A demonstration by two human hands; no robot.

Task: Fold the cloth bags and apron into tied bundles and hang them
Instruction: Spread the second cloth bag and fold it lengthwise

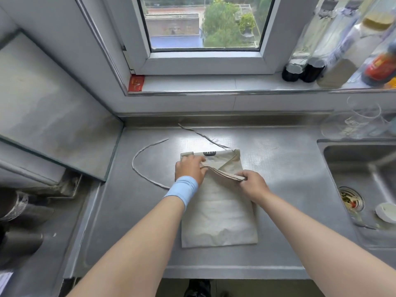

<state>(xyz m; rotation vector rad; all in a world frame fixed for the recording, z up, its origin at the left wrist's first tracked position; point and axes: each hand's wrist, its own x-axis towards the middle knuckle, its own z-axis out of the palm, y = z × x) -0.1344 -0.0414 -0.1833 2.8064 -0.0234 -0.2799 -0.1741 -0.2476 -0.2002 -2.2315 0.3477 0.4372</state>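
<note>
A beige cloth apron (218, 217) lies folded into a long rectangle on the steel counter (137, 221). Its two thin ties trail off the far end: one tie (137, 168) loops out to the left, the other tie (203, 136) runs toward the back wall. My left hand (189, 169), with a blue wristband, presses down on the cloth's upper left part. My right hand (252, 183) pinches the end of a folded strap or cloth edge (222, 173) that stretches across the cloth between both hands.
A steel sink (364, 189) with a drain and a small white bowl (386, 212) lies to the right. Glassware (355, 123) stands behind it, and bottles (334, 50) line the windowsill. A glass-topped stove cover (53, 103) leans at the left.
</note>
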